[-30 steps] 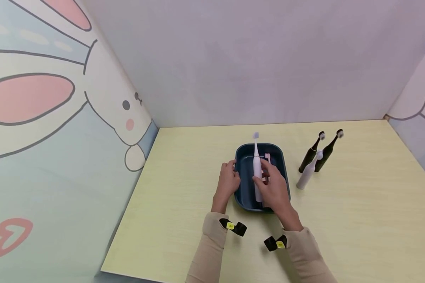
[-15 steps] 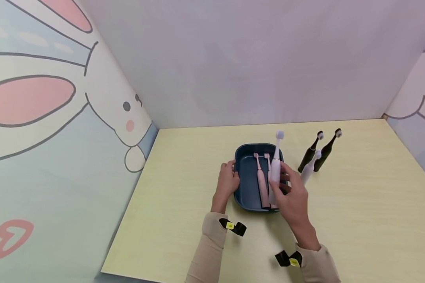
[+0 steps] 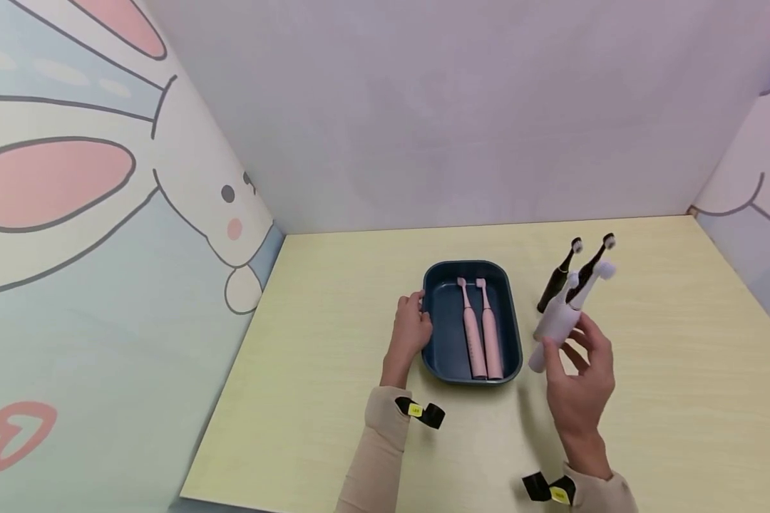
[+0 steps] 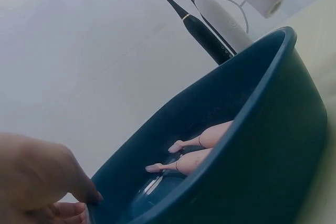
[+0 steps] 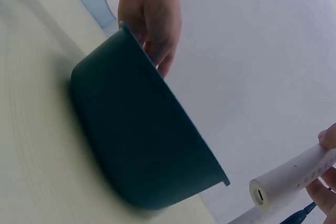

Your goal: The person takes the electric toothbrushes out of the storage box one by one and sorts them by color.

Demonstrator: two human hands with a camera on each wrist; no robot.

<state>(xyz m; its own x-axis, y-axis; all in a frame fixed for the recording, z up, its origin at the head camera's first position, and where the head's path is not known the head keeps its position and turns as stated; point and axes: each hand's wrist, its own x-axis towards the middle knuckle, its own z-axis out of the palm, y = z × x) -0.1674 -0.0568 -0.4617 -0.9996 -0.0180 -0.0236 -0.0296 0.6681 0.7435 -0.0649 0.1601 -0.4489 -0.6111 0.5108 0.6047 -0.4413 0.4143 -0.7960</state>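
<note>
My left hand (image 3: pixel 411 329) grips the left rim of a dark blue plastic tub (image 3: pixel 439 367), thumb over the edge in the left wrist view. Two pink electric toothbrushes (image 3: pixel 473 338) (image 3: pixel 491 342) lie side by side in the tub. To the tub's right, my right hand (image 3: pixel 580 385) holds a white electric toothbrush (image 3: pixel 568 319) by its handle, tilted with the brush head up and right. Just behind it, partly hidden, stands another white electric toothbrush (image 3: pixel 552 312). The right wrist view shows the held brush's round base (image 5: pixel 259 193) off the table.
Two black electric toothbrushes (image 3: pixel 554 285) (image 3: pixel 589 272) stand upright behind the white ones. All rests on a pale yellow table (image 3: pixel 321 342). A plain wall (image 3: pixel 462 121) rises at the back edge, and a rabbit-painted wall (image 3: pixel 103 320) borders the left.
My right hand has carried the white toothbrush from over the tub to the right, beside the standing brushes, uncovering the pink ones. My left hand stays on the rim.
</note>
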